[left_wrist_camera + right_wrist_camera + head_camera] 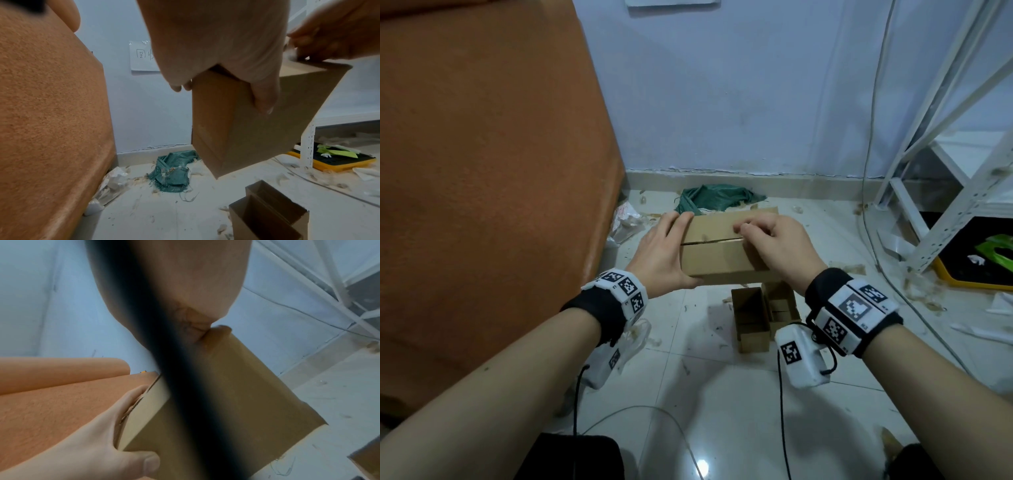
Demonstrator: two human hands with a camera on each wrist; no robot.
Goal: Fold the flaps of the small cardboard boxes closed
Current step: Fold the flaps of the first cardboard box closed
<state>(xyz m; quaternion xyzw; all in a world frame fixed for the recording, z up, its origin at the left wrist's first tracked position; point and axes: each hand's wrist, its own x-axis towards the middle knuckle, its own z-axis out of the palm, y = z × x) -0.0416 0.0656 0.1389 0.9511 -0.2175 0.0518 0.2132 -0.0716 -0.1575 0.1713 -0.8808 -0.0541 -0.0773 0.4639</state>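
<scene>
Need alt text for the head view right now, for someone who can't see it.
Both hands hold a cardboard box above a tiled floor: the left hand grips its left end, the right hand presses its closed top flaps. Open boxes stand below; a green cloth lies by the wall.

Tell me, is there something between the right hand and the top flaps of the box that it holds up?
Nothing visible. The right hand already rests with curled fingers on the flaps of the cardboard box, at the seam. The left hand grips the box's left end.

Dim, cool indoor light; glare spot on near floor tiles (702, 466). Wide-angle bending at edges. Right wrist view: blurred dark cable (164, 369) across the middle.
</scene>
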